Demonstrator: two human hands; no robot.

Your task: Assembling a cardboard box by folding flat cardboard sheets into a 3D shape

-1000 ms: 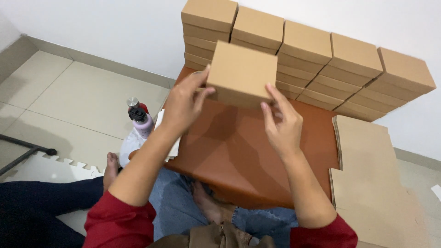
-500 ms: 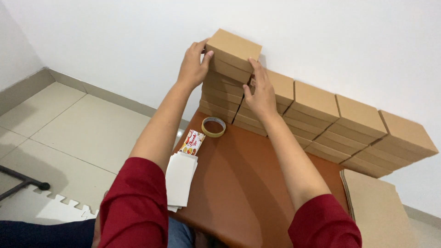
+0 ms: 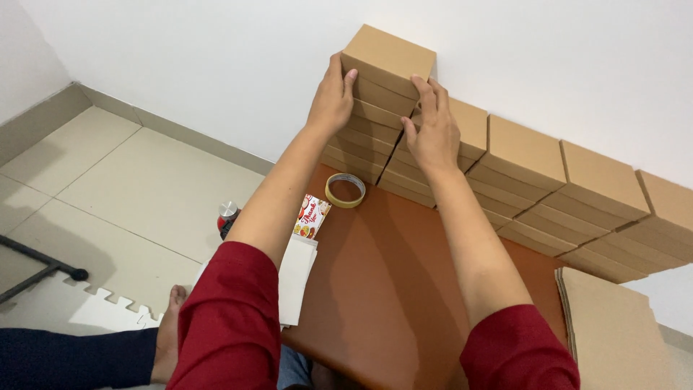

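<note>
— Where's the box?

— The top cardboard box (image 3: 390, 58) sits on the far-left stack (image 3: 368, 137) against the wall (image 3: 216, 65). My left hand (image 3: 330, 97) and right hand (image 3: 432, 130) clamp its sides.

— How does it handle?

— Light, stiff, crushable, I'd guess; grip the side edges. There's open room on the brown table (image 3: 404, 289); the tape roll (image 3: 345, 190) lies near.

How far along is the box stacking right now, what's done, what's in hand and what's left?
Done: folded brown boxes stand in stacks along the wall on the brown table. In hand: the left hand and right hand press the top box onto the tallest, leftmost stack. Left: flat cardboard blanks lie unfolded at the right, and the tape roll lies untouched.
</note>
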